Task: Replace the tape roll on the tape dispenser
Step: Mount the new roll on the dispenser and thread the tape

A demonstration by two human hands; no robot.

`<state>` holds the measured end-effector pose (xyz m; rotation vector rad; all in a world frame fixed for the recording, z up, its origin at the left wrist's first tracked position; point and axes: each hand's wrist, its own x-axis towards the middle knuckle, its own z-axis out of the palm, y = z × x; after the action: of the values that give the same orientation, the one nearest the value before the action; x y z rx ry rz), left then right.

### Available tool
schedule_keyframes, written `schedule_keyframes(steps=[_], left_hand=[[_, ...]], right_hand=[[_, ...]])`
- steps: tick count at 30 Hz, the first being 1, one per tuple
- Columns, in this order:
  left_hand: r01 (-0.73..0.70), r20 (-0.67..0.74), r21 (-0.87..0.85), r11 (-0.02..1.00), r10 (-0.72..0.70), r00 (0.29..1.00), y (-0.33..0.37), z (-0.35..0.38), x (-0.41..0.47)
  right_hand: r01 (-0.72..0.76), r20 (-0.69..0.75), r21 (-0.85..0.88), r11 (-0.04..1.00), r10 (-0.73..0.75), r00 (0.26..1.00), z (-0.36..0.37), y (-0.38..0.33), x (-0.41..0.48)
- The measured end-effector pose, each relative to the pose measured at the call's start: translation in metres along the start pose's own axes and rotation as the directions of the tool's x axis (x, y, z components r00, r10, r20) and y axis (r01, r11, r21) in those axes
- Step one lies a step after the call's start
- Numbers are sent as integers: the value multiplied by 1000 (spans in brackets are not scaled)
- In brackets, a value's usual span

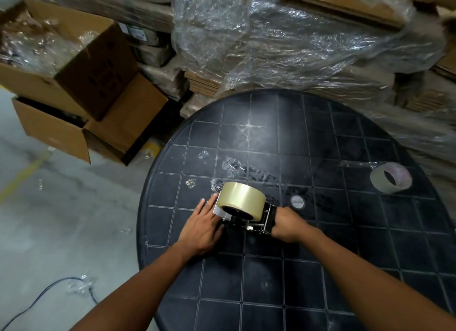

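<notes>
A full roll of clear tape (241, 199) sits on the black tape dispenser (256, 222), which lies on the round black table (370, 269). My right hand (287, 224) is closed around the dispenser's handle at its right end. At the left end, my left hand (202, 228) lies flat with fingers extended against the dispenser's metal side plate below the roll. A nearly used-up tape roll (391, 177) lies by itself at the table's right side.
Shreds of clear tape (230, 164) stick to the tabletop beyond the dispenser, and a small round cap (297, 202) lies near it. Open cardboard boxes (81, 88) stand on the floor at left. Plastic-wrapped cardboard stacks (296, 46) press against the table's far edge. A cable (49, 291) runs over the floor.
</notes>
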<state>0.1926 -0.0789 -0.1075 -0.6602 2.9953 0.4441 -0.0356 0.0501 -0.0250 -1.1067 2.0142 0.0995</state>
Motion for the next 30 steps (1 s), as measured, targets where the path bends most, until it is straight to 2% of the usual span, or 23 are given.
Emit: schedule_keyframes(steps=[7, 12, 17, 21, 26, 30], left_hand=[[12, 2, 102, 995, -12, 1000, 6, -1, 0], [93, 79, 172, 981, -108, 991, 9, -1, -1], [135, 93, 189, 973, -154, 984, 19, -8, -2], [228, 101, 132, 965, -242, 965, 41, -8, -3], [89, 126, 60, 994, -96, 987, 83, 2, 11], [120, 97, 58, 991, -125, 987, 89, 13, 17]], right_hand=[[-6, -8, -67, 998, 6, 1000, -16, 13, -16], [-82, -24, -79, 994, 80, 996, -23, 41, -41], [-165, -21, -83, 983, 163, 986, -31, 81, -71], [-167, -59, -87, 982, 162, 985, -29, 79, -79], [-179, -59, -134, 975, 172, 983, -37, 64, -78], [-179, -42, -165, 970, 175, 984, -42, 63, -75]])
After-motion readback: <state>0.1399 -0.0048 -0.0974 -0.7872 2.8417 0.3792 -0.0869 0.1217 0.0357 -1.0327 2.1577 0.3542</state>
